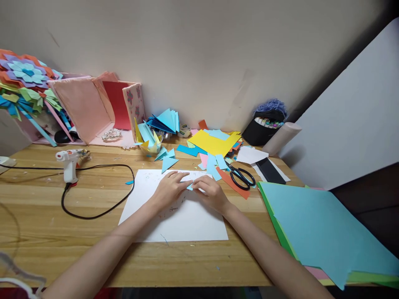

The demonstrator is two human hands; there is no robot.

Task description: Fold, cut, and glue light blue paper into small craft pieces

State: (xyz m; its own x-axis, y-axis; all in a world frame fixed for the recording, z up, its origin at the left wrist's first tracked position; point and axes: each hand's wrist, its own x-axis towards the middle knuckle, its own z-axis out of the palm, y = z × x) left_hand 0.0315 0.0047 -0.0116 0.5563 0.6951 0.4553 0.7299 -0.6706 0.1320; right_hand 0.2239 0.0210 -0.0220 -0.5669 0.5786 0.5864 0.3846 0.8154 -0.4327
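Observation:
Both my hands rest on a white sheet of paper (183,220) lying on the wooden table (46,232). My left hand (170,189) and my right hand (210,192) meet fingertip to fingertip, pressing down a small light-blue piece of paper (190,187). The fingers of both hands are curled and pinched on that piece, which they mostly hide. Black scissors (241,176) lie just right of my right hand, on an orange strip.
A white glue gun (70,162) stands at left with its black cord (102,207) looping beside the sheet. Blue folded triangles (168,160), a yellow sheet (213,143) and scraps lie behind. Large blue paper (321,226) covers the right edge. A marker case (264,128) sits at back right.

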